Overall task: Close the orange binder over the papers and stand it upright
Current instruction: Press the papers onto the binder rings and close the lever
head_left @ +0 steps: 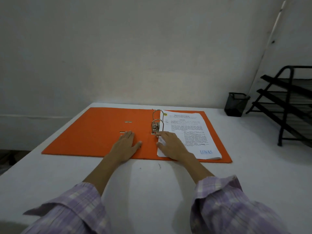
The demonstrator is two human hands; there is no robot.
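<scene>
The orange binder (94, 132) lies open and flat on the white table (152, 191). The left hand (126, 146) rests open, palm down, on its left cover; beside it, the right hand (170, 144) lies open on the papers (189, 130) (metal rings (157, 122) just beyond its fingertips).

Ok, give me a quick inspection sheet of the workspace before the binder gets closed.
Surface: white table, a few small dark specks near the front edge of the binder.
Job's things: orange binder lying open and flat; papers on its right half, threaded on the metal rings.
Clutter: black mesh pen cup and black tiered tray rack, far right.
Grippers: left hand flat on the left cover; right hand resting on the papers beside the lever clip; neither grasping.
Cables: nothing seen.
Surroundings: plain white wall behind the table.
</scene>
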